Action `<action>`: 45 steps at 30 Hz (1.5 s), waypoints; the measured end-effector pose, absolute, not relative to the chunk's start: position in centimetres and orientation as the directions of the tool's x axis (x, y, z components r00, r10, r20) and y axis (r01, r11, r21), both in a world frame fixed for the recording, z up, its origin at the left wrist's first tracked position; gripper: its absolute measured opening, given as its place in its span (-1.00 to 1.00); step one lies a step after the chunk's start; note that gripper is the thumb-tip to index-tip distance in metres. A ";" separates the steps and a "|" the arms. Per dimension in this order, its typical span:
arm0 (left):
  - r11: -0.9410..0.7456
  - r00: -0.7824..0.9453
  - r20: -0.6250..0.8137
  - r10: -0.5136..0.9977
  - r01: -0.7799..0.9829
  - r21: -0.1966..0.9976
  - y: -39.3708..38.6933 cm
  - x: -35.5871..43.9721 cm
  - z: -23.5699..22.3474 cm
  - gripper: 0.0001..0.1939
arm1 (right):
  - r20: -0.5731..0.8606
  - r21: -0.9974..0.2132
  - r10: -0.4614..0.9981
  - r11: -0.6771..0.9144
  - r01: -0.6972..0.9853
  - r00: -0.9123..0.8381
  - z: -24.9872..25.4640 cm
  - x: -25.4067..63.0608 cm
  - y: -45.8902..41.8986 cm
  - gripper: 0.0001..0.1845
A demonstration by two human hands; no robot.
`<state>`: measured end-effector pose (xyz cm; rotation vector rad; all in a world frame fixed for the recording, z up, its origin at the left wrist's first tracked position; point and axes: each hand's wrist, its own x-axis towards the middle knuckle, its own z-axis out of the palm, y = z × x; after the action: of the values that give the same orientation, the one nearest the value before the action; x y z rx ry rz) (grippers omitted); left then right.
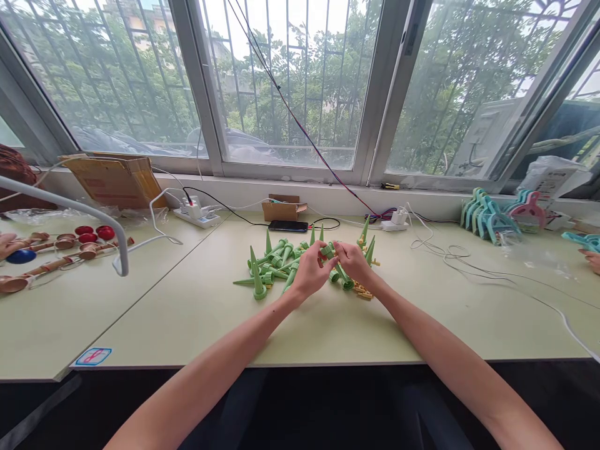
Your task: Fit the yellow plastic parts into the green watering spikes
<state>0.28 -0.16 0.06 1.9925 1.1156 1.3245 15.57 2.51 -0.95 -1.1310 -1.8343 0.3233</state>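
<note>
A heap of green plastic cone spikes (274,265) lies on the pale table (328,325) in front of me. Both my hands meet over its right side. My left hand (310,273) and my right hand (354,262) have their fingers pinched together on one green spike piece (328,251) held between them. A few small yellow parts (363,291) lie under my right wrist. One spike stands upright at the heap's left edge (258,284).
A black phone (287,225), a small cardboard box (282,208) and a power strip (197,214) sit by the window sill. White cables trail right (469,259). Teal scoops (485,215) stand far right. Wooden toys with red balls (89,236) lie left. Another person's hand (591,259) shows at the right edge.
</note>
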 end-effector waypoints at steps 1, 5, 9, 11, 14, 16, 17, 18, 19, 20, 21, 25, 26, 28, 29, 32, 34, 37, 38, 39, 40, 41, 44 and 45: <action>-0.542 0.192 0.508 0.840 0.358 0.760 -0.2 0.3 0.1 -0.68 | 0.569 -0.623 0.809 0.542 0.564 -0.149 -0.9 15.6 2.5 -0.42; -0.548 0.191 0.516 0.835 0.361 0.754 -0.2 0.3 0.0 -0.68 | 0.569 -0.620 0.809 0.541 0.568 -0.149 -0.8 15.5 2.4 -0.42; -0.556 0.189 0.525 0.830 0.364 0.747 -0.2 0.3 0.1 -0.69 | 0.573 -0.616 0.806 0.541 0.572 -0.146 -0.8 15.5 2.4 -0.43; -0.554 0.188 0.523 0.831 0.365 0.748 -0.2 0.3 0.1 -0.69 | 0.573 -0.618 0.806 0.542 0.570 -0.147 -0.9 15.5 2.5 -0.43; -0.550 0.192 0.517 0.834 0.360 0.754 -0.1 0.3 0.0 -0.69 | 0.565 -0.624 0.811 0.538 0.566 -0.149 -0.9 15.6 2.4 -0.43; -0.550 0.195 0.515 0.835 0.355 0.756 0.0 0.3 -0.1 -0.68 | 0.563 -0.627 0.813 0.538 0.563 -0.148 -0.8 15.6 2.4 -0.43; -0.551 0.196 0.516 0.834 0.355 0.755 0.0 0.3 -0.1 -0.69 | 0.564 -0.627 0.812 0.539 0.562 -0.150 -0.8 15.6 2.4 -0.43; -0.552 0.196 0.518 0.833 0.355 0.754 0.0 0.3 -0.1 -0.69 | 0.564 -0.626 0.811 0.541 0.563 -0.152 -0.8 15.6 2.4 -0.43; -0.554 0.196 0.519 0.832 0.357 0.752 0.0 0.3 -0.1 -0.69 | 0.564 -0.624 0.811 0.540 0.564 -0.152 -0.8 15.6 2.4 -0.43; -0.556 0.197 0.521 0.831 0.358 0.750 0.0 0.3 -0.1 -0.70 | 0.564 -0.623 0.812 0.538 0.567 -0.151 -0.8 15.6 2.4 -0.42; -0.557 0.198 0.522 0.830 0.361 0.748 0.0 0.3 -0.2 -0.70 | 0.562 -0.622 0.813 0.536 0.571 -0.150 -0.8 15.6 2.4 -0.42; -0.561 0.202 0.525 0.827 0.369 0.741 0.0 0.3 -0.2 -0.71 | 0.560 -0.616 0.814 0.533 0.580 -0.154 -0.9 15.6 2.5 -0.41; -0.561 0.203 0.526 0.826 0.371 0.740 0.1 0.3 -0.2 -0.71 | 0.561 -0.613 0.813 0.536 0.580 -0.159 -1.0 15.7 2.6 -0.41; -0.563 0.204 0.527 0.825 0.375 0.736 0.1 0.3 -0.3 -0.72 | 0.563 -0.611 0.811 0.540 0.579 -0.162 -1.0 15.7 2.6 -0.41; -0.564 0.203 0.529 0.824 0.376 0.735 0.1 0.3 -0.3 -0.72 | 0.564 -0.610 0.810 0.540 0.580 -0.161 -1.0 15.7 2.6 -0.41; -0.569 0.197 0.536 0.821 0.373 0.733 0.1 0.3 -0.3 -0.72 | 0.571 -0.606 0.806 0.540 0.584 -0.153 -1.0 15.6 2.6 -0.41; -0.566 0.193 0.536 0.822 0.370 0.736 0.1 0.3 -0.3 -0.72 | 0.575 -0.604 0.804 0.542 0.585 -0.151 -1.0 15.6 2.6 -0.41; -0.560 0.191 0.529 0.827 0.368 0.742 0.0 0.3 -0.2 -0.72 | 0.573 -0.612 0.806 0.540 0.578 -0.148 -0.9 15.5 2.4 -0.41; -0.559 0.191 0.528 0.828 0.370 0.742 0.0 0.3 -0.2 -0.73 | 0.572 -0.615 0.807 0.541 0.573 -0.148 -0.8 15.4 2.4 -0.40; -0.558 0.190 0.527 0.828 0.373 0.741 0.0 0.4 -0.1 -0.74 | 0.574 -0.618 0.806 0.543 0.568 -0.146 -0.7 15.4 2.3 -0.40; -0.557 0.187 0.528 0.828 0.376 0.741 0.0 0.4 0.0 -0.75 | 0.576 -0.621 0.805 0.544 0.564 -0.142 -0.6 15.4 2.2 -0.40; -0.557 0.184 0.529 0.828 0.377 0.740 -0.1 0.4 0.0 -0.76 | 0.578 -0.624 0.805 0.542 0.562 -0.135 -0.5 15.4 2.2 -0.40; -0.559 0.181 0.533 0.827 0.373 0.741 -0.3 0.6 0.2 -0.74 | 0.571 -0.653 0.816 0.514 0.556 -0.084 -0.3 15.3 2.2 -0.39; -0.562 0.186 0.533 0.825 0.368 0.741 -0.4 0.6 0.2 -0.71 | 0.563 -0.674 0.825 0.500 0.545 -0.060 -0.3 15.3 2.2 -0.39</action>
<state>0.59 -0.36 0.21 2.0171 1.1168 1.3515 15.28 2.22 -0.26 -1.1645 -1.7344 0.3472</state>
